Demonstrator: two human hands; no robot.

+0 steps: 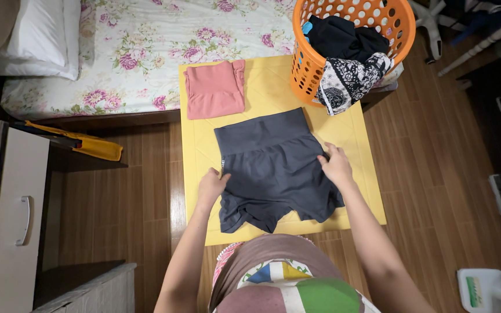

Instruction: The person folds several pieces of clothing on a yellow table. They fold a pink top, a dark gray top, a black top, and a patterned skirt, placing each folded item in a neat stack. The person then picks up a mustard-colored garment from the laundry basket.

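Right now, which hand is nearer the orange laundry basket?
Right. The right hand rests on the dark shorts just below the orange laundry basket; the left hand presses the shorts' opposite edge, farther away.

Both hands, left hand (211,184) and right hand (336,165), press grey shorts (273,171) flat on yellow board (195,150)

Wooden floor (436,150), floral bed (146,46)
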